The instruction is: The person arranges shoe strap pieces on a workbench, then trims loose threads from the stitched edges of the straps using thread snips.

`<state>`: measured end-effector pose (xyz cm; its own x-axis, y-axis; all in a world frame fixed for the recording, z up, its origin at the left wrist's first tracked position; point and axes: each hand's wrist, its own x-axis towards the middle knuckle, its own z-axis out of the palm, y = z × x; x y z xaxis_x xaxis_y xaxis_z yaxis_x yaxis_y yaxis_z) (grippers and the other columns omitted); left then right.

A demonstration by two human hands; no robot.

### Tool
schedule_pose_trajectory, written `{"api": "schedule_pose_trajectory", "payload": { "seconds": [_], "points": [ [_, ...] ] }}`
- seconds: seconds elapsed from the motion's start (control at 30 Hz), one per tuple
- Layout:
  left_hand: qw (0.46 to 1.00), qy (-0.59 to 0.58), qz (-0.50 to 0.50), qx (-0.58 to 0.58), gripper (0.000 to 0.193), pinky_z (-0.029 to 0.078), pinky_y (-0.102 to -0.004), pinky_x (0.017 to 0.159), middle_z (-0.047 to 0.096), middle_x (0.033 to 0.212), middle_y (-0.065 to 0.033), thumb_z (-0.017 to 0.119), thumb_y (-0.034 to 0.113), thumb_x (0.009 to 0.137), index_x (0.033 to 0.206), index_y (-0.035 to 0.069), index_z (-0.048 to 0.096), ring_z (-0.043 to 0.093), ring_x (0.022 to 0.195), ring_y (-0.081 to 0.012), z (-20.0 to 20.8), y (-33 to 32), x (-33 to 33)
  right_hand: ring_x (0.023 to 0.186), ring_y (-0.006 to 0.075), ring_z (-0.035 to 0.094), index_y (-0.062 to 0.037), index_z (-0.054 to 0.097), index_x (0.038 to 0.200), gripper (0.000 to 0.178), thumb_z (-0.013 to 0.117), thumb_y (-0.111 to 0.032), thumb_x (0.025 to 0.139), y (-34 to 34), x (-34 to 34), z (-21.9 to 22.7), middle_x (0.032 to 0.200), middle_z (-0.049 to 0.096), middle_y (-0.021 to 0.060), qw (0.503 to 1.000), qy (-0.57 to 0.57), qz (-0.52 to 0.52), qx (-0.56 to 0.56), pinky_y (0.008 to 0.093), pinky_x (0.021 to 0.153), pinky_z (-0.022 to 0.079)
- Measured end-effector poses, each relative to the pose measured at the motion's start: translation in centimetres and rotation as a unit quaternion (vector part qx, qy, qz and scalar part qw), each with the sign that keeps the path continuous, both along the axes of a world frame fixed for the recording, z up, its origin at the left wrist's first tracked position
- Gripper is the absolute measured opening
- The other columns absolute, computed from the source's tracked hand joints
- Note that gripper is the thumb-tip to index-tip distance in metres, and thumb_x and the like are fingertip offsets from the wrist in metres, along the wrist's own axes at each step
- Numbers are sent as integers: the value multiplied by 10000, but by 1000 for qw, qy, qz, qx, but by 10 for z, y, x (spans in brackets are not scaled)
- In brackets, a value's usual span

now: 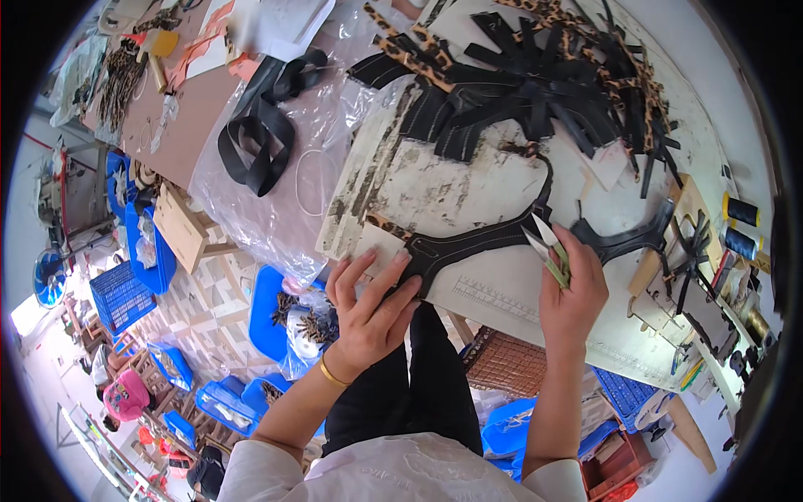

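Note:
A black Y-shaped strap piece with pale stitching [477, 240] lies on the worktable. Leopard-print bits show at its ends. My left hand [372, 305] rests over its left end, fingers spread and lying flat, and covers part of that end. In my right hand [575, 289] is a pair of small thread snips with green handles [558, 266]. Their blades are parted, with the tips at the strap piece's right-hand fork. Just right of that hand lies a similar black strap piece [623, 241].
A heap of black and leopard-print straps [535, 84] covers the far part of the table. Black webbing [259, 146] lies on clear plastic at the left. Thread spools [741, 211] stand at the right edge. Blue bins [268, 314] sit below, and a person in pink [127, 395] is farther left.

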<state>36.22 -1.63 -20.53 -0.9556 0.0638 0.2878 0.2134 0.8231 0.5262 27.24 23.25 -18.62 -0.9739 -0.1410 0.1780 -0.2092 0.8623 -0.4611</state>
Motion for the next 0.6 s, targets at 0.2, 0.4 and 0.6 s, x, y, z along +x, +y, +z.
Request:
{"api": "schedule_pose_trajectory", "payload": {
  "seconds": [0.2,0.4,0.6],
  "points": [
    [999,-43,-22,-19,368,282,-503,1115,633,1363,-12,757,130,771,1136,148,713,482,1330,-345,6,-7,-17,718,265,628,-99,676,1201,319,686,-160,888,6,1,-28,1003,728,57,997,60,8,38,388,661,488],
    [998,-55,-10,-16,378,265,-494,1130,631,1366,1,747,145,803,1178,152,706,476,1339,-329,5,-6,-15,708,261,634,-77,680,1188,295,660,-163,906,4,-1,-29,990,729,63,997,67,6,28,377,652,491],
    [999,-46,-6,-11,373,256,-501,1143,625,1375,1,742,151,806,1178,152,710,475,1344,-325,4,-7,-15,710,219,637,-36,674,1196,288,636,-165,940,4,6,-33,955,723,89,985,69,-67,-143,349,658,500]
  ]
}}
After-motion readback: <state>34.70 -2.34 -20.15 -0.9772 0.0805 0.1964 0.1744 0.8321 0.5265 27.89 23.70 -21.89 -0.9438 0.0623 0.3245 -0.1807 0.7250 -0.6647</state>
